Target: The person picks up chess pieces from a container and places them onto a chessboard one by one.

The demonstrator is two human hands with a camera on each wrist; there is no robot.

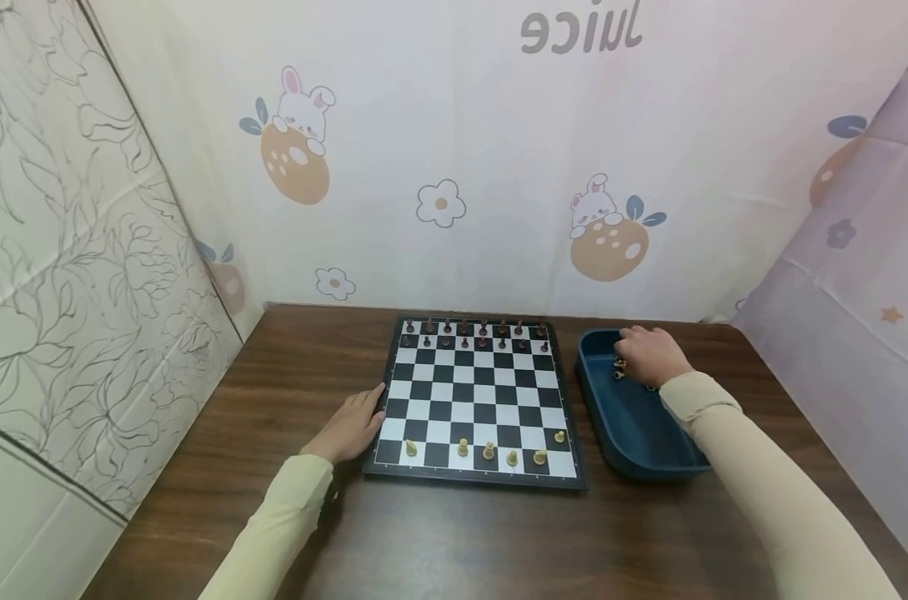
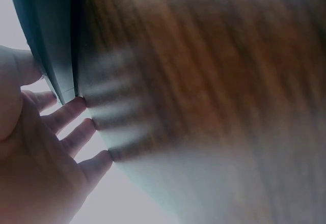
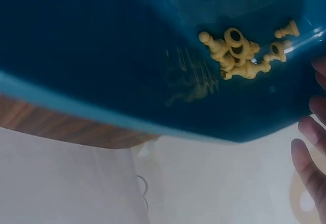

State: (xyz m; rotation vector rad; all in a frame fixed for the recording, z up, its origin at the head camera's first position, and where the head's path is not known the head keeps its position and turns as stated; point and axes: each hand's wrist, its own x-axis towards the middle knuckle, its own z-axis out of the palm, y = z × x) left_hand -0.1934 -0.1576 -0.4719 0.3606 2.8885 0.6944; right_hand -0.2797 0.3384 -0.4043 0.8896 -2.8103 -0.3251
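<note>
A black-and-white chessboard (image 1: 474, 394) lies on the table. My left hand (image 1: 351, 427) rests at its left edge, fingers extended; in the left wrist view the fingertips meet the wood beside the board's dark side (image 2: 56, 35). My right hand (image 1: 654, 357) reaches over the far end of a blue tray (image 1: 644, 433), its fingers loosely bent and spread in the right wrist view. Below them, cream chess pieces (image 3: 247, 71) lie heaped in the tray, and no piece shows between the visible fingers. Several cream pieces, among them a rook (image 1: 489, 451), stand along the board's near side.
Dark chess pieces (image 1: 464, 342) fill the two far rows of the board. The tray stands just right of the board on a brown wooden table (image 1: 454, 542). Behind the table hangs a pale printed curtain (image 1: 499, 125), and a flower-patterned panel (image 1: 63, 250) rises at the left.
</note>
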